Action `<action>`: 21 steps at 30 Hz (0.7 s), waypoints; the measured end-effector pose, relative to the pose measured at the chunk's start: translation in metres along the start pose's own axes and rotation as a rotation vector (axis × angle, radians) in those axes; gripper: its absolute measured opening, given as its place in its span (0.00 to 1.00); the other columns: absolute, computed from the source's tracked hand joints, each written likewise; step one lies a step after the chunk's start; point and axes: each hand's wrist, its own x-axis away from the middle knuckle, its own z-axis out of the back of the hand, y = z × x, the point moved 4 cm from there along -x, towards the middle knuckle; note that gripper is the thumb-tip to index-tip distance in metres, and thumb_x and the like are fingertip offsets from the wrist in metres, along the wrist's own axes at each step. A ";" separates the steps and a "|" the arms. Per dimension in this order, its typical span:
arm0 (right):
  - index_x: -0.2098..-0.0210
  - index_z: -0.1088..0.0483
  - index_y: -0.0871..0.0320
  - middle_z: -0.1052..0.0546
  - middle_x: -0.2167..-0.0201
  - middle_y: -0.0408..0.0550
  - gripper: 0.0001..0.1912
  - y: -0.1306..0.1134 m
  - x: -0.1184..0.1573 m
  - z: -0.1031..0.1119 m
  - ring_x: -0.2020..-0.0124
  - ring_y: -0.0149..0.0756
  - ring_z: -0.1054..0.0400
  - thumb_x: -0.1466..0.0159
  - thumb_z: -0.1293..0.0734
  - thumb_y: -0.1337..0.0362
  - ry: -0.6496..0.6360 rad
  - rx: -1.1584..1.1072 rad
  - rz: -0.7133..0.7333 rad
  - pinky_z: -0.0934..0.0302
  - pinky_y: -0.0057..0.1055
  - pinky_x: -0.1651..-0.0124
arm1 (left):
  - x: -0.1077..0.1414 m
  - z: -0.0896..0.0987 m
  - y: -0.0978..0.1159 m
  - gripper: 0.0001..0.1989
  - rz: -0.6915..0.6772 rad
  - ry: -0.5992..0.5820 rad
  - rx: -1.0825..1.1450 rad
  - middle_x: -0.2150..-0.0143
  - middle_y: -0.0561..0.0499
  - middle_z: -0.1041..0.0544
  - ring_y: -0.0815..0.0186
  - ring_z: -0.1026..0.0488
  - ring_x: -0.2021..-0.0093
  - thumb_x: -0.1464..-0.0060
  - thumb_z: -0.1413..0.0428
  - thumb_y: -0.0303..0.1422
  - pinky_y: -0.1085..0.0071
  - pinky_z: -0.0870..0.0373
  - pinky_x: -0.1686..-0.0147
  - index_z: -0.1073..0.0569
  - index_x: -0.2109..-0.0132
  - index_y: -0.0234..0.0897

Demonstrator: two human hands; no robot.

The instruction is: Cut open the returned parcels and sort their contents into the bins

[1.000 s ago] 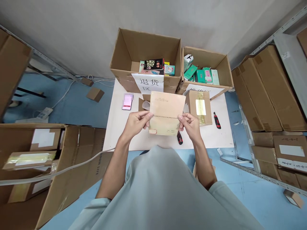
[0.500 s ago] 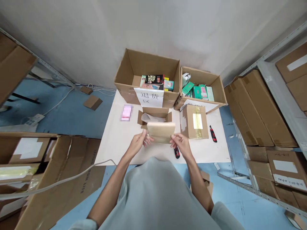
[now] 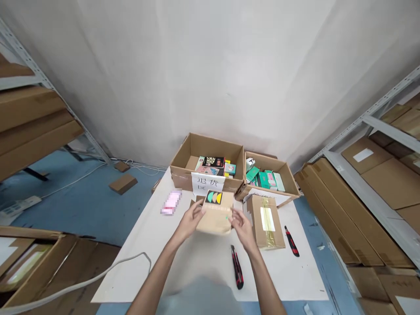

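Between my hands is a flat beige packet (image 3: 215,221), either a book or a slim box; I cannot tell which. Its upper face carries a black panel with teal, tan and yellow half-circles. My left hand (image 3: 190,219) is closed on its left edge, and my right hand (image 3: 242,224) grips the right edge. Behind the packet a small open carton (image 3: 196,203) is mostly hidden. A red-and-black utility knife (image 3: 236,267) lies on the white table (image 3: 141,245), below my right hand. To the right stands a taped carton (image 3: 259,227) with a white label.
Along the wall stand two open cartons: the left carton (image 3: 183,179) holds boxed goods, the right carton (image 3: 290,186) mostly green packs. A second knife (image 3: 291,241) lies at right, a blurred pink item (image 3: 171,202) at left. A cable (image 3: 108,266) crosses the table's left edge.
My view has tipped upward, showing more wall. The packet has turned in my hands, so its printed face with the coloured half-circles now shows. Both hands still hold it.
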 end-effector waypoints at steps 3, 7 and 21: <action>0.39 0.21 0.53 0.19 0.35 0.60 0.35 -0.064 -0.059 -0.007 0.34 0.54 0.23 0.37 0.21 0.41 0.065 0.039 0.204 0.25 0.47 0.35 | -0.054 -0.002 0.072 0.51 -0.268 0.112 -0.014 0.24 0.32 0.30 0.41 0.33 0.22 0.46 0.34 0.63 0.49 0.33 0.25 0.31 0.25 0.37; 0.31 0.26 0.55 0.26 0.26 0.58 0.34 -0.104 -0.101 -0.012 0.25 0.47 0.32 0.29 0.28 0.43 0.151 -0.024 0.369 0.36 0.47 0.24 | -0.096 0.000 0.138 0.49 -0.527 0.162 0.066 0.18 0.34 0.38 0.46 0.37 0.20 0.41 0.34 0.56 0.51 0.36 0.23 0.36 0.21 0.39; 0.45 0.19 0.60 0.19 0.37 0.67 0.42 0.120 -0.037 0.048 0.30 0.60 0.28 0.50 0.17 0.41 0.336 0.176 -0.423 0.35 0.52 0.27 | -0.045 0.083 -0.116 0.55 0.332 0.204 -0.143 0.25 0.21 0.32 0.38 0.32 0.24 0.51 0.27 0.58 0.52 0.32 0.29 0.34 0.27 0.28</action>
